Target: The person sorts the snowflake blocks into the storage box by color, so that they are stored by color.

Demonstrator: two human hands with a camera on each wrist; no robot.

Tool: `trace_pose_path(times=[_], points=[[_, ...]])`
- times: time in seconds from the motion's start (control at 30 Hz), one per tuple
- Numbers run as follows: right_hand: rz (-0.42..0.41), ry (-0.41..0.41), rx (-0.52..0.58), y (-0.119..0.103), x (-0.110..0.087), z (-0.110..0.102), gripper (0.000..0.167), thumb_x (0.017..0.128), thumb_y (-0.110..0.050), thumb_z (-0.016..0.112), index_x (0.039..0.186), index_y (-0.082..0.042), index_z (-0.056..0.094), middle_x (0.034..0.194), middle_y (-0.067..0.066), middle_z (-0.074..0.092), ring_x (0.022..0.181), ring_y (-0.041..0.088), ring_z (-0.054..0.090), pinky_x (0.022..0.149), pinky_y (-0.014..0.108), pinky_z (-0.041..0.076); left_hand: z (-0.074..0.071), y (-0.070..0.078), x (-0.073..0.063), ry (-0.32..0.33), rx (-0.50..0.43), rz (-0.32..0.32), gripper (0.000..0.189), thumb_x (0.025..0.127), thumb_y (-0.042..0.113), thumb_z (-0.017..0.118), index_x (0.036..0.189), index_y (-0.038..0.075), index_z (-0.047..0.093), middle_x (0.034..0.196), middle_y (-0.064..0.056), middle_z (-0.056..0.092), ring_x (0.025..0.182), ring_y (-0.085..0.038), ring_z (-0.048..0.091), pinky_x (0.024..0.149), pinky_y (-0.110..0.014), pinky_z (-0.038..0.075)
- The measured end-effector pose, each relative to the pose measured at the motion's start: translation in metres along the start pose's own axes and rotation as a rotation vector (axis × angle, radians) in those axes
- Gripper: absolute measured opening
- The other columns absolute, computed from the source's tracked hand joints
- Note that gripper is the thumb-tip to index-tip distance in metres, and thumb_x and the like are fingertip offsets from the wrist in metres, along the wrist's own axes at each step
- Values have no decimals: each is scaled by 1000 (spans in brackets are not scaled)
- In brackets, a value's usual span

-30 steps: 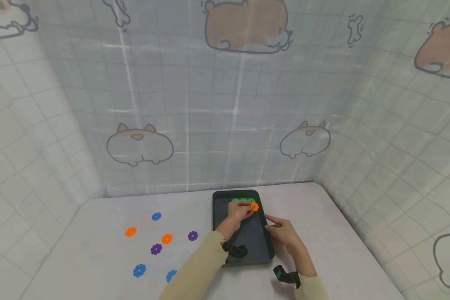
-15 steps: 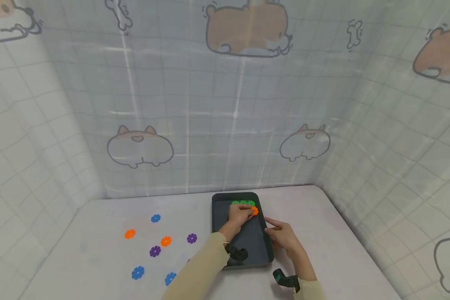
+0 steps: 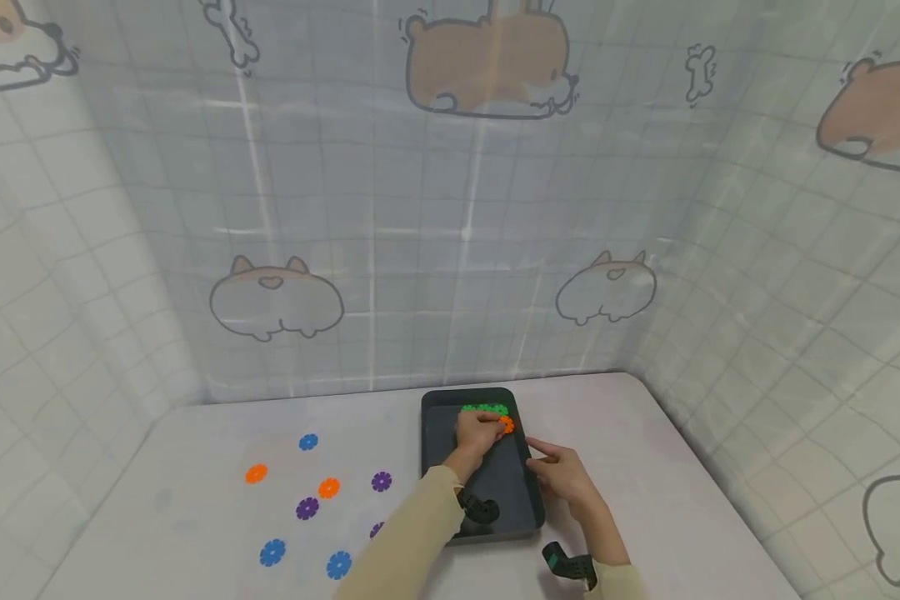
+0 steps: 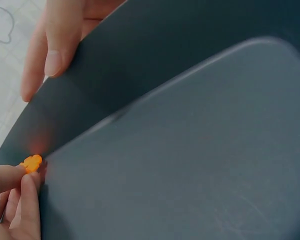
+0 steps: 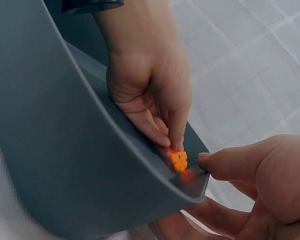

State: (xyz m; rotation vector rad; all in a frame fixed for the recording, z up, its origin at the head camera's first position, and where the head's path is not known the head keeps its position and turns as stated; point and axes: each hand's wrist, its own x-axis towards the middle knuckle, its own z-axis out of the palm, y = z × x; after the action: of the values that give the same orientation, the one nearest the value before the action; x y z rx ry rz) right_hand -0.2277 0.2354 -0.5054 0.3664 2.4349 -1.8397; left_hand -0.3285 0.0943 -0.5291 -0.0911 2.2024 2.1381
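Note:
My left hand (image 3: 477, 433) reaches into a dark grey tray (image 3: 504, 500) and pinches an orange flower-shaped plastic disc (image 3: 507, 425) between thumb and fingertips. In the right wrist view the orange disc (image 5: 179, 160) stands on edge, close to the tray's inner wall. A row of green flower-shaped discs (image 3: 487, 409) lies along the far end of the tray, partly hidden by the left hand. My right hand (image 3: 562, 473) holds the tray's right side. Its thumb (image 5: 227, 164) lies on the rim, with the other fingers outside the wall.
Left of the tray, loose discs are scattered on the white table (image 3: 195, 517): orange ones (image 3: 328, 488), purple ones (image 3: 307, 508) and several blue ones (image 3: 272, 552). The left sleeve (image 3: 412, 533) partly covers one purple disc. A patterned curtain (image 3: 420, 250) surrounds the table on its back and sides.
The head view has shifted slightly, so the table sits a little lower. The left hand keeps its pinch on the orange disc by the tray's right wall; the right hand stays at the rim.

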Motion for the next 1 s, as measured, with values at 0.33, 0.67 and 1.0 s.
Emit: trace_pose_path(times=[0.33, 0.67, 1.0], points=[[-6, -3, 4, 0, 1, 0, 45, 92, -9, 65, 136, -7, 57, 95, 12, 66, 68, 20, 57, 54, 32, 52, 2, 2, -2, 70, 83, 31, 17, 74, -8, 74, 90, -5, 75, 79, -9, 68, 62, -16, 66, 57, -29, 58], [-29, -22, -47, -7, 0, -5, 44, 91, -7, 64, 135, -3, 58, 97, 14, 67, 70, 21, 59, 56, 35, 55, 5, 2, -1, 87, 99, -14, 13, 73, -6, 76, 87, -5, 76, 76, -9, 67, 60, -16, 66, 56, -29, 57], [-68, -60, -57, -4, -1, -3, 45, 93, -8, 65, 136, -4, 56, 94, 13, 65, 66, 20, 54, 57, 35, 54, 3, -1, 0, 106, 68, -19, 11, 74, -8, 77, 85, -7, 75, 76, -12, 67, 63, -20, 68, 56, -29, 58]])
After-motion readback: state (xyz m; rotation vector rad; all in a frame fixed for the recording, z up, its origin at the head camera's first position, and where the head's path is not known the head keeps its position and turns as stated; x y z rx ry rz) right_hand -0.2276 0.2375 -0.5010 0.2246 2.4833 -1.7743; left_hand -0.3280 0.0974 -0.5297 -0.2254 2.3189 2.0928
